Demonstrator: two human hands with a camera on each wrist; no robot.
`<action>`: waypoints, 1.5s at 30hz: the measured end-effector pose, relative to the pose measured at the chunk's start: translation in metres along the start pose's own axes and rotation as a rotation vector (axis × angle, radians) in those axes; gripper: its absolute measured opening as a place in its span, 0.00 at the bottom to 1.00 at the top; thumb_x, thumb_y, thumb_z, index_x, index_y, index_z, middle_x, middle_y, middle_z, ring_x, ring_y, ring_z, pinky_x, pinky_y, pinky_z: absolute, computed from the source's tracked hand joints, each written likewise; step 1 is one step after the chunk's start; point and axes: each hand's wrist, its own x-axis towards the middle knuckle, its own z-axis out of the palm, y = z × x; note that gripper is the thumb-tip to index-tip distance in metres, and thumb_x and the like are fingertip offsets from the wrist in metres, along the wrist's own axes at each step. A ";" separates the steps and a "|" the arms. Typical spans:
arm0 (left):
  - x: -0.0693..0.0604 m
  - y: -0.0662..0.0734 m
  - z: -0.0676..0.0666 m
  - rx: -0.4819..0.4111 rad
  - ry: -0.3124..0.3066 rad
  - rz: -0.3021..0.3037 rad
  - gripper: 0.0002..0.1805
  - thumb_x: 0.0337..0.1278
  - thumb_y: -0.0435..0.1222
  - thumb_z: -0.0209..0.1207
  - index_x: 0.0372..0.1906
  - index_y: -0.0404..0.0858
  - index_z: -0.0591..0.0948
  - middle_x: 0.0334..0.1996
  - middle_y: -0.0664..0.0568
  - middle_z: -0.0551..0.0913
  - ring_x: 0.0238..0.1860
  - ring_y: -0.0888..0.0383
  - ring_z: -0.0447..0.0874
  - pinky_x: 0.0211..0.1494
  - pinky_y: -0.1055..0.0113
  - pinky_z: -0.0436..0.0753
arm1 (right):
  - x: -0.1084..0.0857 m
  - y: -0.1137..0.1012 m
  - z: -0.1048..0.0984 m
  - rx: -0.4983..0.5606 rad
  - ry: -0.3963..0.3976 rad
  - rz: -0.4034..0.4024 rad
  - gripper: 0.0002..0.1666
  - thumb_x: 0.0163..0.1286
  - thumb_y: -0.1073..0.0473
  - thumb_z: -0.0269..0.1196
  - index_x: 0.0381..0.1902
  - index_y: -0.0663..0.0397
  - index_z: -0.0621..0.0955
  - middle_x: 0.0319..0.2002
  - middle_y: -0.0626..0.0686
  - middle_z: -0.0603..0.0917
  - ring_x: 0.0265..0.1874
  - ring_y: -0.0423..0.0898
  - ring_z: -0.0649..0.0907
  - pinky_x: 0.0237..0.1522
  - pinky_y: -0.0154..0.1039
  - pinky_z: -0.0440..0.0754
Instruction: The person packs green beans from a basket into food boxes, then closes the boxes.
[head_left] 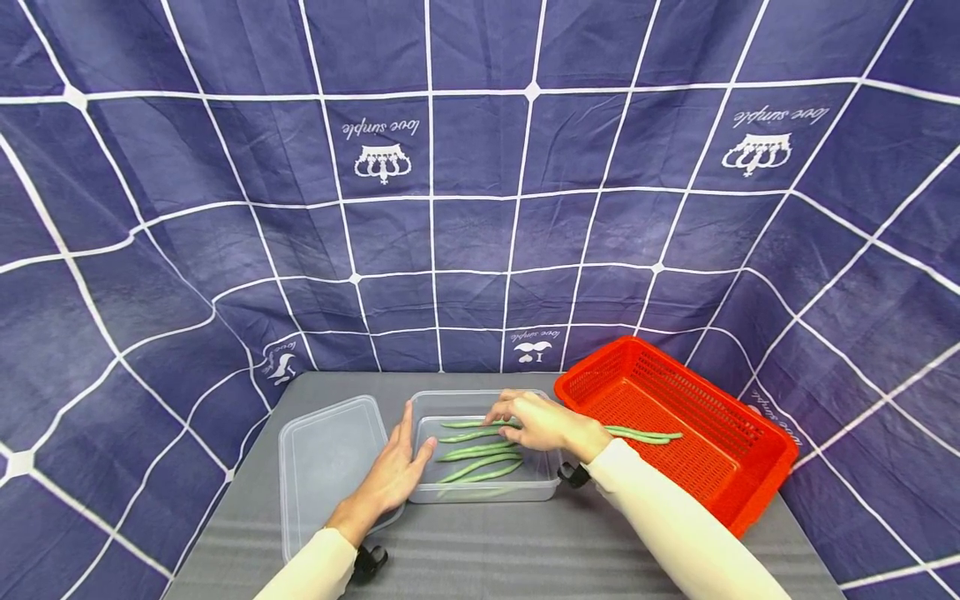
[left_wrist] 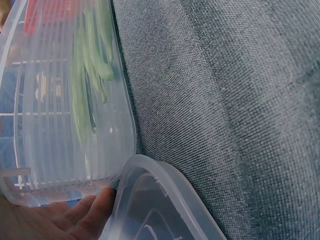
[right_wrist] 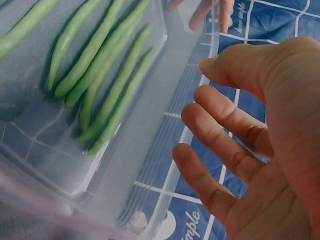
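Observation:
Several green beans (head_left: 480, 454) lie roughly side by side in a clear plastic container (head_left: 536, 492). Over the container's right half is my right hand (head_left: 546, 422), its fingers loosely bent. Seen from the right wrist, that hand (right_wrist: 260, 135) holds nothing, and its fingers are apart from the beans (right_wrist: 90, 65). My left hand (head_left: 393, 473) is at the container's left wall with its fingers extended. In the left wrist view, the left hand's fingers (left_wrist: 95, 215) touch the container's end wall, close to the lid (left_wrist: 167, 200).
A translucent lid (head_left: 330, 467) lies flat left of the container, partly under the left forearm. On the right stands a red plastic basket (head_left: 720, 450) with a few green beans (head_left: 647, 435) in it. Grey cloth (head_left: 480, 550) covers the table; a blue checked curtain (head_left: 480, 233) surrounds it.

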 end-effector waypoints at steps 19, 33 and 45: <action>-0.001 -0.001 0.003 -0.012 0.012 0.012 0.50 0.95 0.51 0.54 0.98 0.34 0.42 0.89 0.23 0.64 0.89 0.24 0.67 0.91 0.28 0.68 | -0.035 0.031 -0.027 -0.017 0.095 0.000 0.20 0.76 0.69 0.74 0.62 0.51 0.95 0.54 0.51 0.93 0.51 0.52 0.91 0.55 0.43 0.90; 0.000 0.000 0.002 -0.008 0.022 0.019 0.49 0.95 0.50 0.54 0.98 0.34 0.42 0.87 0.22 0.67 0.86 0.22 0.71 0.89 0.28 0.71 | -0.060 0.049 -0.041 -0.008 0.163 0.099 0.20 0.77 0.65 0.75 0.62 0.45 0.95 0.56 0.51 0.90 0.54 0.53 0.91 0.59 0.48 0.89; 0.000 0.000 0.002 -0.004 0.024 0.013 0.50 0.95 0.50 0.55 0.98 0.34 0.42 0.87 0.22 0.67 0.86 0.23 0.71 0.89 0.28 0.72 | -0.081 0.068 -0.050 0.019 0.212 0.140 0.19 0.77 0.67 0.75 0.63 0.54 0.93 0.58 0.52 0.91 0.59 0.58 0.92 0.67 0.57 0.89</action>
